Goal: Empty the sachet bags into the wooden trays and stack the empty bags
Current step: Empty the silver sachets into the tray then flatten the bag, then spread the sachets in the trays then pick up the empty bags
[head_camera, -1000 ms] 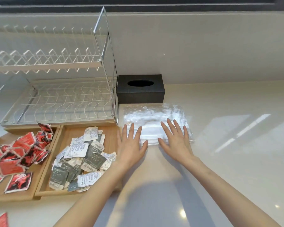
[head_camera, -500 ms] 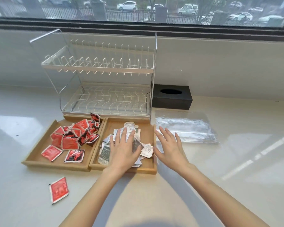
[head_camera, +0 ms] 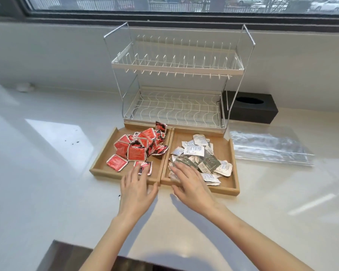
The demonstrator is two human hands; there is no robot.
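Two wooden trays sit side by side on the white countertop, pushed up against the foot of a wire dish rack [head_camera: 174,79]. The left tray [head_camera: 102,165] holds crumpled red sachets [head_camera: 139,147]; the right tray [head_camera: 230,153] holds a heap of white and grey sachets [head_camera: 196,153], their print too small to read. Flattened clear bags [head_camera: 266,147] lie stacked just right of the trays, before a black tissue box [head_camera: 250,108]. The left hand [head_camera: 135,190] and right hand [head_camera: 190,184] hover, fingers spread and holding nothing, over the trays' near edges. Bare counter stretches left and toward the near edge.
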